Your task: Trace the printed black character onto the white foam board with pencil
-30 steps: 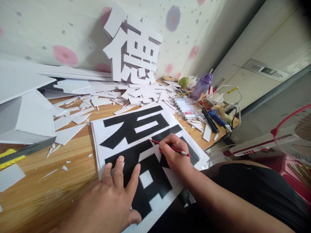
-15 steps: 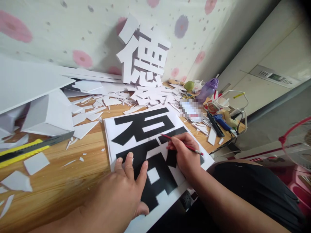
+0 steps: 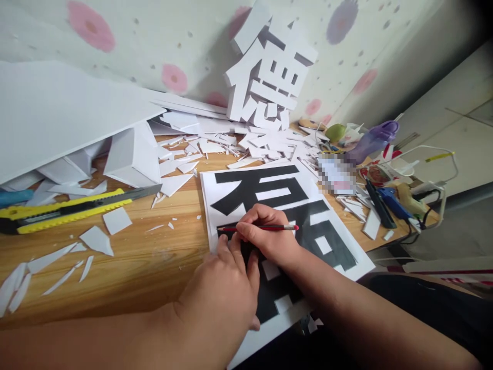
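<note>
My right hand grips a red and black pencil, its tip at the left edge of a black cut-out character. The character lies flat on a white sheet on the table. My left hand rests with fingers spread on the lower part of the black shape, holding nothing. Its fingertips are close beside my right hand, and together the two hands hide the middle of the character.
A yellow utility knife lies at left among white scraps. A white three-dimensional character leans on the wall above a pile of offcuts. At right are a purple bottle and a blue glue gun.
My right hand and the pencil have moved left across the sheet to the character's left edge. My left hand stays pressed on the black shape. The camera view has turned left.
</note>
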The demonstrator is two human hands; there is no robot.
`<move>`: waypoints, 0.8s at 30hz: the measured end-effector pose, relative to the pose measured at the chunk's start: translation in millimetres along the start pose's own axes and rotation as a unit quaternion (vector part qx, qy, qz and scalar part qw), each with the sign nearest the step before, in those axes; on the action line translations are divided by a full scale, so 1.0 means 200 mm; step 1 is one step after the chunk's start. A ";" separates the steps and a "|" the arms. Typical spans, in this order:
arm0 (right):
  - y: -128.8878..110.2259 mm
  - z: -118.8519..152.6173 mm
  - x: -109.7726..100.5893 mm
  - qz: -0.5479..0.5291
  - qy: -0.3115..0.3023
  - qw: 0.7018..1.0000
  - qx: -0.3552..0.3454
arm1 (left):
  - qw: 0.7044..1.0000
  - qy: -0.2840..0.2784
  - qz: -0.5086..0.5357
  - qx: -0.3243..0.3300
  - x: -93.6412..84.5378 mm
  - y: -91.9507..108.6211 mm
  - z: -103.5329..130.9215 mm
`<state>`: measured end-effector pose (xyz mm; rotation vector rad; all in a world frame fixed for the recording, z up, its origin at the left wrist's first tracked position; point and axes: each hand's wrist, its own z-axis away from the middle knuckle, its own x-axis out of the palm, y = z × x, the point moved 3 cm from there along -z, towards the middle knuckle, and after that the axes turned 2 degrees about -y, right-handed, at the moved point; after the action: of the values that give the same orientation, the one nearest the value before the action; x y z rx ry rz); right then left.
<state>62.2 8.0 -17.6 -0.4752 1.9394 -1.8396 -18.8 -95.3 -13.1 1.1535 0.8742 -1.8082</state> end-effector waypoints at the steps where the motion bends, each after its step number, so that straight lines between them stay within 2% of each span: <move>1: 0.00 0.00 0.00 0.007 0.005 1.000 -0.002 | 1.000 -0.013 0.005 0.017 -0.01 0.01 0.02; 4: 0.00 0.01 0.00 0.014 0.009 1.000 -0.012 | 0.997 -0.036 0.010 0.069 -0.04 0.04 0.07; 7: 0.00 0.00 0.00 0.034 0.011 0.999 -0.011 | 0.996 -0.038 0.007 0.074 -0.05 0.04 0.08; 15: 0.01 0.00 -0.01 0.050 0.002 0.999 0.001 | 0.989 0.071 -0.028 0.124 0.02 0.06 0.06; 24: -0.01 0.02 -0.01 0.035 -0.032 0.999 0.009 | 0.992 0.069 0.005 0.107 0.03 0.06 0.07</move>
<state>66.2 6.7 -16.4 -0.4501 1.8719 -1.7751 -14.5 -113.9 -16.1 1.4310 0.7635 -1.8654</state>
